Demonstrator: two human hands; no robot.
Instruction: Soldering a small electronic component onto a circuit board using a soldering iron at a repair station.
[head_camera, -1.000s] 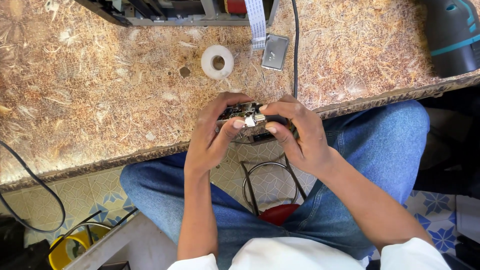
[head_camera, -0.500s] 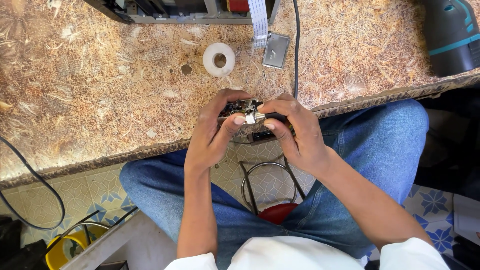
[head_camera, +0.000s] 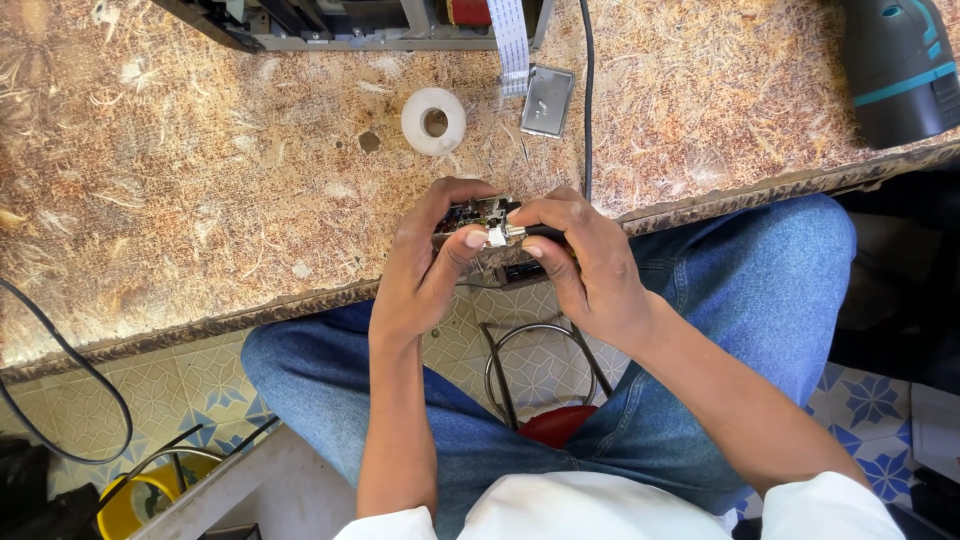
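My left hand and my right hand meet at the near edge of a worn wooden workbench. Together they grip a small dark electronic part with a circuit board visible on top. My left thumb and my right fingertips pinch a small silver piece on its front. My right hand also covers a black part that runs to the right under the fingers. Most of the part's underside is hidden by my fingers.
A white tape roll lies behind my hands. A flat metal plate hangs on a white ribbon cable from an opened device at the far edge. A black cable crosses the bench. A dark teal-striped tool sits far right.
Both hands stay clasped on the part at the bench edge. The fingers have shifted slightly around the silver piece.
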